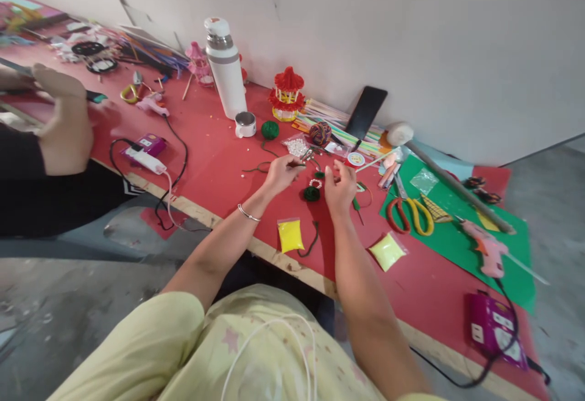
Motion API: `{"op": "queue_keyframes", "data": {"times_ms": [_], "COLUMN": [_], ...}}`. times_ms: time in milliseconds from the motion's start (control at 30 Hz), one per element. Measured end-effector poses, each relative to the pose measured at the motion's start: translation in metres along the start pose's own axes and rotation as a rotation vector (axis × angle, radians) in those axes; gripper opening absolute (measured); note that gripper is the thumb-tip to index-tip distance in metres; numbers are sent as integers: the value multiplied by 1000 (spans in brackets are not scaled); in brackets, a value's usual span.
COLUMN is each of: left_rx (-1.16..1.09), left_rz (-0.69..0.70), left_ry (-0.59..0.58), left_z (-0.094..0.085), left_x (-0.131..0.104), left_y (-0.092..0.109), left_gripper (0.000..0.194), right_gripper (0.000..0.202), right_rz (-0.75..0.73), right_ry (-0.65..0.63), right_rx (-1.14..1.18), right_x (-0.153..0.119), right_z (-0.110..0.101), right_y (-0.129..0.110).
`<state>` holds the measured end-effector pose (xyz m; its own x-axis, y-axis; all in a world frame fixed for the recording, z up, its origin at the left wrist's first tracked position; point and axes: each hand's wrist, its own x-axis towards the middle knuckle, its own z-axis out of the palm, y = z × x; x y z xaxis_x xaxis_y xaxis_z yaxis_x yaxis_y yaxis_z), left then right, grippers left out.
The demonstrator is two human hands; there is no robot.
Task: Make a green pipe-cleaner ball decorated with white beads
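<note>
My left hand [282, 173] pinches a thin dark strand [300, 164], which looks like a piece of dark green cord. Just across from it, my right hand [340, 189] is raised with its fingers curled and apart, and I see nothing held in it. On the table between them lie a dark green pompom [311, 194], a small ring of white beads [315, 183] and a small green piece [320, 175]. Behind the hands are a bag of white beads [297, 145] and a multicoloured yarn ball [320, 133]. A green yarn ball [270, 130] sits further left.
Yellow packet [290, 235] and pale yellow packet [387, 251] lie near the front edge. Scissors [411, 209] and a pink glue gun [489, 248] rest on green sheeting at right. A white flask [227, 72] and metal cup [245, 124] stand behind. Another person's hand [64, 102] is at left.
</note>
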<state>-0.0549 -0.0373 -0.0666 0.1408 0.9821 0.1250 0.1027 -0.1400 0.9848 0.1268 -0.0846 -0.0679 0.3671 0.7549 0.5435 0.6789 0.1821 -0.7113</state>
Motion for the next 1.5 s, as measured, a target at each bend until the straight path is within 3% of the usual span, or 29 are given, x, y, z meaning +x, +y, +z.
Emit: {"op": "queue_keyframes", "data": {"times_ms": [67, 133, 267, 433, 733, 967, 1133, 1367, 1500], "left_rx": [-221, -344, -403, -433, -279, -347, -315, -376, -443], "left_rz": [-111, -117, -10, -108, -2, -89, -124, -96, -108], "left_ry": [-76, -101, -44, -119, -97, 0, -15, -42, 94], "left_z": [9, 15, 19, 14, 15, 11, 11, 13, 9], "left_x": [-2, -6, -10, -12, -11, -13, -13, -13, -9], "left_y": [3, 5, 9, 16, 9, 18, 21, 18, 20], "left_gripper": [24, 34, 43, 48, 44, 42, 41, 37, 31], "right_gripper": [43, 42, 45, 41, 38, 48, 36, 34, 37], "right_rz": [-33, -87, -151, -125, -181, -146, -77, -13, 43], "right_ry": [-39, -156, -278, -315, -322, -257, -229, -247, -172], "right_rx": [83, 147, 192, 278, 212, 220, 249, 297, 318], "right_x": [-2, -5, -11, -9, -9, -12, -12, -10, -3], "right_z": [-2, -2, 2, 5, 4, 3, 4, 4, -3], "right_y": [-12, -23, -31, -25, -20, -23, -23, -21, -13]}}
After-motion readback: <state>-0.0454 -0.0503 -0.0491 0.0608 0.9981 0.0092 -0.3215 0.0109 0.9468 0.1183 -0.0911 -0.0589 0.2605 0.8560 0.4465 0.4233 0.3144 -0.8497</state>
